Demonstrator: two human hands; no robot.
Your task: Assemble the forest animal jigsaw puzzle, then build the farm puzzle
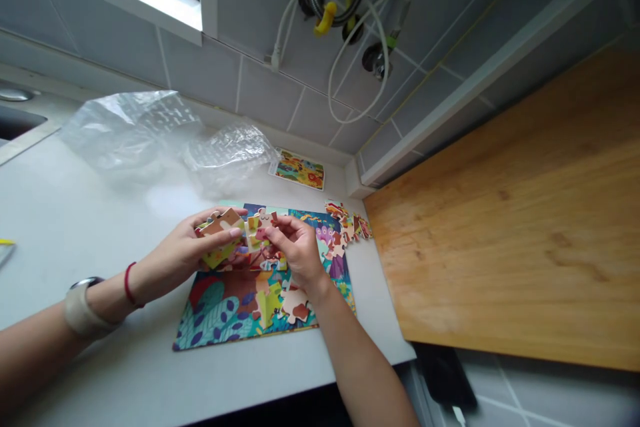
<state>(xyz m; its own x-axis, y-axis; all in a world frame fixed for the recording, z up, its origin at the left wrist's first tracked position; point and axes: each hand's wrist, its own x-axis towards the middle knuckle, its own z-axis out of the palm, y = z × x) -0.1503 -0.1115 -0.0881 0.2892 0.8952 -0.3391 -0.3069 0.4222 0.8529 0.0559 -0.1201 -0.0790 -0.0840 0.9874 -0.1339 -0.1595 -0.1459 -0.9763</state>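
My left hand point(200, 240) is closed on a small stack of jigsaw puzzle pieces point(223, 230), brown and green on the top one, thumb across them. A jigsaw puzzle piece point(261, 219) with a cow's face is pinched in my right hand point(300, 250), just right of the stack. Both hands are above a colourful picture board point(215, 320) lying on the white counter. On the board's lower part, a green piece point(269, 305) and a white-and-brown piece point(295, 307) lie loose below my right hand. More loose pieces point(350, 223) are heaped at the board's upper right.
Crumpled clear plastic wrap point(145, 127) lies along the wall, beside a small picture card point(300, 169). A wooden panel point(510, 233) borders the counter on the right. Hoses and a white cable point(330, 90) hang on the tiled wall. A sink edge point(30, 137) is at far left.
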